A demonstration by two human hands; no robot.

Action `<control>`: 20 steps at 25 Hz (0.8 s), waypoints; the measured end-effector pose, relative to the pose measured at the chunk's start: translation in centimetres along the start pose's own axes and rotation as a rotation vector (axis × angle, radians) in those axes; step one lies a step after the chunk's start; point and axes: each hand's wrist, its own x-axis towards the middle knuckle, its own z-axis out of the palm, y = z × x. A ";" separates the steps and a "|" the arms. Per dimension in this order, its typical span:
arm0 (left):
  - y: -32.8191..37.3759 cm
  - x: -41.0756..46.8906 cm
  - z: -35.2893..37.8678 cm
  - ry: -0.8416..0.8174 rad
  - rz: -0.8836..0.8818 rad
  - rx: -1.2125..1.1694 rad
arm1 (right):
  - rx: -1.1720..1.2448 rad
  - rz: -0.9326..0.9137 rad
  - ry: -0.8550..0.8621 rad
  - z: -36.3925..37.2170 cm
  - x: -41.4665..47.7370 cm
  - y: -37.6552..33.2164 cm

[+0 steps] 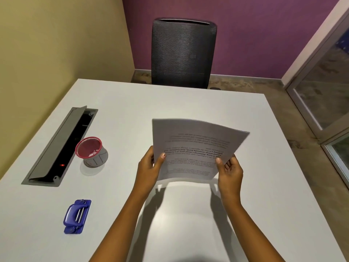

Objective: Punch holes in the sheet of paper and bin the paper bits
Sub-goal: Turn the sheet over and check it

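Now both hands pinch the sheet of paper above the table: left hand, right hand. Well to the left lies the blue hole punch.

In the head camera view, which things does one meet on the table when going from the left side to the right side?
Cable tray → blue hole punch → small red-rimmed bin → left hand → sheet of paper → right hand.
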 end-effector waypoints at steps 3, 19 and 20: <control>-0.6 -0.2 0.3 0.021 -0.022 -0.042 | 0.008 -0.012 -0.023 -0.2 -0.3 0.4; -1.5 -1.1 1.4 0.110 -0.001 0.000 | 0.112 0.046 0.007 -1.0 -0.7 1.9; -1.5 -1.2 1.4 0.118 0.004 -0.004 | 0.116 0.041 0.013 -1.0 -0.6 1.8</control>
